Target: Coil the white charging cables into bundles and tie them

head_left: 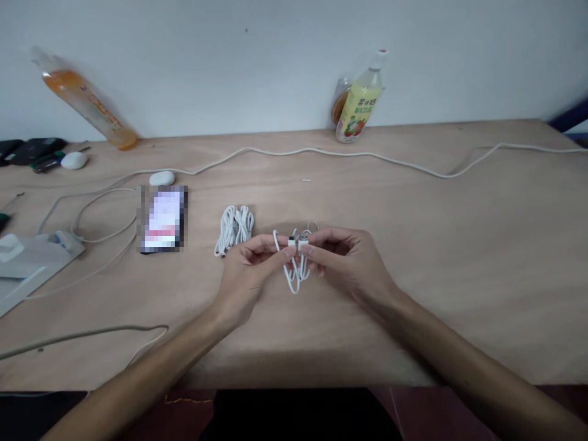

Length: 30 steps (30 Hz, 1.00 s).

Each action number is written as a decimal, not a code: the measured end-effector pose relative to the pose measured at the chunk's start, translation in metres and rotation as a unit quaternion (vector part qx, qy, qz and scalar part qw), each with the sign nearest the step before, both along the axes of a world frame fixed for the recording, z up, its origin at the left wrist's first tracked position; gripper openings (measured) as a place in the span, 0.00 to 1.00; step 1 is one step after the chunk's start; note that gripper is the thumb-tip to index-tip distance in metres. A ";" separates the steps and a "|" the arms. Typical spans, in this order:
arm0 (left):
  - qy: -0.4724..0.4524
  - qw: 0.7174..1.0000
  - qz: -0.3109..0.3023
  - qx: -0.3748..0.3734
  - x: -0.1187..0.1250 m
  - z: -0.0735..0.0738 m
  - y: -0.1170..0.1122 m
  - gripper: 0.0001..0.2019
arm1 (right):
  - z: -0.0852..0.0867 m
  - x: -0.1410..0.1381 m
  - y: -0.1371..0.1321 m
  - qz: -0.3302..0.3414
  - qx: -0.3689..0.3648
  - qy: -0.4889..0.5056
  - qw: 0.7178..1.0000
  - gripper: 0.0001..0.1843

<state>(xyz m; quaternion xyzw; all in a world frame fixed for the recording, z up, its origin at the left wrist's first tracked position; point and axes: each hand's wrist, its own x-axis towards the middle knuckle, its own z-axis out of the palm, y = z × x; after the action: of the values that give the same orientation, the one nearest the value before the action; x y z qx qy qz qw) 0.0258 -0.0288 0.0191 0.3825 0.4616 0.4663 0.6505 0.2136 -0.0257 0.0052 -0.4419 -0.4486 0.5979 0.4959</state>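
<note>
Over the middle of the wooden table (413, 245), my left hand (248, 269) and my right hand (346, 263) each pinch one plug end of a short white cable (294, 278). The two plugs meet between my fingertips, and the cable's loops hang down below them. A second white cable, coiled into a bundle (234, 228), lies on the table just left of my left hand, untouched.
A phone (163, 219) lies left of the bundle, with a small white case (162, 178) behind it. A long white cord (321, 151) runs across the back. Two drink bottles (359, 101) (87, 98) stand against the wall. Papers (27, 260) sit at the far left.
</note>
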 end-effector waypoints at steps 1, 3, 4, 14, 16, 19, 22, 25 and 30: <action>0.001 1.000 0.001 0.001 0.000 0.000 0.000 0.08 | 0.001 0.000 0.000 0.000 0.002 -0.003 1.000 0.13; 0.002 1.000 0.006 0.004 0.001 0.000 0.000 0.09 | 0.002 -0.001 0.000 0.003 0.002 -0.012 1.000 0.14; 0.004 1.000 0.006 0.005 0.001 0.000 0.000 0.09 | 0.003 -0.001 -0.001 0.005 0.003 -0.016 1.000 0.15; 0.024 0.999 0.024 0.006 0.001 0.001 0.000 0.09 | 0.004 -0.003 -0.005 -0.015 0.002 -0.044 0.999 0.14; 0.020 0.999 0.024 0.008 0.002 0.000 0.000 0.10 | 0.003 -0.003 -0.005 -0.020 0.008 -0.039 0.999 0.11; 0.024 0.999 0.026 0.013 0.002 -0.001 0.001 0.10 | 0.001 -0.003 -0.006 -0.021 0.011 -0.040 0.999 0.10; 0.032 0.999 0.028 0.017 0.002 -0.003 0.000 0.10 | 0.001 -0.003 -0.006 -0.019 0.010 -0.047 0.999 0.10; 0.020 0.999 0.032 0.010 0.002 -0.003 0.000 0.10 | 0.001 -0.003 -0.006 -0.022 0.013 -0.051 0.998 0.10; 0.005 1.000 0.027 0.009 0.003 -0.004 0.000 0.09 | 0.000 -0.005 -0.007 -0.039 0.017 -0.054 0.998 0.08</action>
<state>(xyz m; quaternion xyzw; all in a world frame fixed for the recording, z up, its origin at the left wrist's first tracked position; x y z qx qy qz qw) 0.0287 -0.0291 0.0150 0.3781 0.4708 0.4862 0.6316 0.2086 -0.0324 0.0050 -0.4817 -0.4674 0.5460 0.5013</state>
